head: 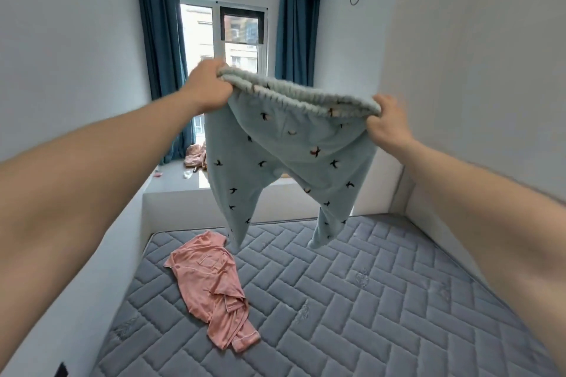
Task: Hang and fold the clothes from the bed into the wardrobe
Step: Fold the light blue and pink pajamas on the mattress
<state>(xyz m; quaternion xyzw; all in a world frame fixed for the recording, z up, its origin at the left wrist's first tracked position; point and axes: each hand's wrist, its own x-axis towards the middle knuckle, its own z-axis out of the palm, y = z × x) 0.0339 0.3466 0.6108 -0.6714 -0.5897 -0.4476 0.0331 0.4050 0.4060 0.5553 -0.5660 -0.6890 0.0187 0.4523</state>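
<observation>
My left hand is curled tight round one end of the stretchy waistband, and my right hand pinches the other end, so both hands are closed on the pale blue pyjama trousers with the little birds on them. I hold them up in the air over the far half of the mattress. The waistband is pulled out wide between my hands and the two legs hang down loose. The leg ends are close above the mattress, and I cannot tell if they touch it.

Below them, by the left edge of the mattress, lies a pink pyjama shirt, all crumpled. More pink cloth sits on the window ledge past the far edge of the bed. I cannot see the wardrobe from here.

What could go wrong, I think: the waistband is soft and bunched, so one end could slip out of my fingers, and then the trousers would swing and drop in a heap. If I lower them crooked, the legs could twist over each other or land on the pink shirt, and the fold would come out messy
</observation>
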